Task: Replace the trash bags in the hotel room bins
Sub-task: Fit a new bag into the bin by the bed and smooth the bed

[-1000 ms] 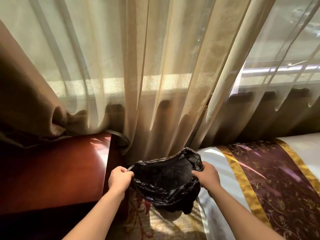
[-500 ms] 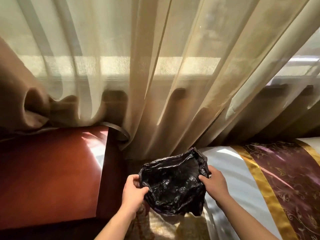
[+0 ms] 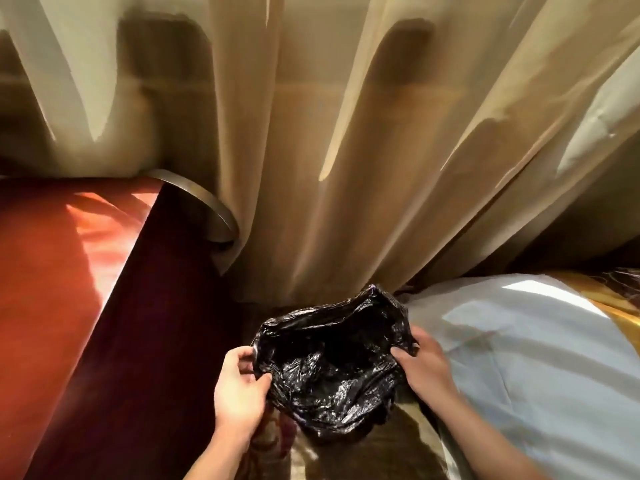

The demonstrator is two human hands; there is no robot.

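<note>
So, lower middle of the frame: holding a black trash bag (image 3: 332, 368) by its rim with 2 hands, mouth pulled wide open and tipped up toward the camera. Left hand (image 3: 239, 393) at the bag's left edge, pinching the plastic between thumb and curled fingers. Right hand (image 3: 424, 368) at the right edge, thumb and fingers closed on the rim, gripping it as well. Crinkly, glossy plastic, sagging down below both hands. Very dark inside, maybe empty, hard to say from this angle. Hanging above a strip of patterned carpet (image 3: 381, 455) along the bottom of the frame.

Left side of the frame: reddish wooden tabletop (image 3: 52, 271) with a bright patch of sunlight on it, then a dark side panel dropping down toward the bag. Curved metal band (image 3: 204, 202) sticking out at the table's far corner, tucked right against the curtain.

Whole upper half: beige curtain (image 3: 311, 133) in long folds, coming down just behind the bag.

Lower right: bed with a white sheet (image 3: 519, 358), just beside the right hand, some sunlight across it. Sliver of gold-edged runner (image 3: 620, 310) at the far right edge.
</note>
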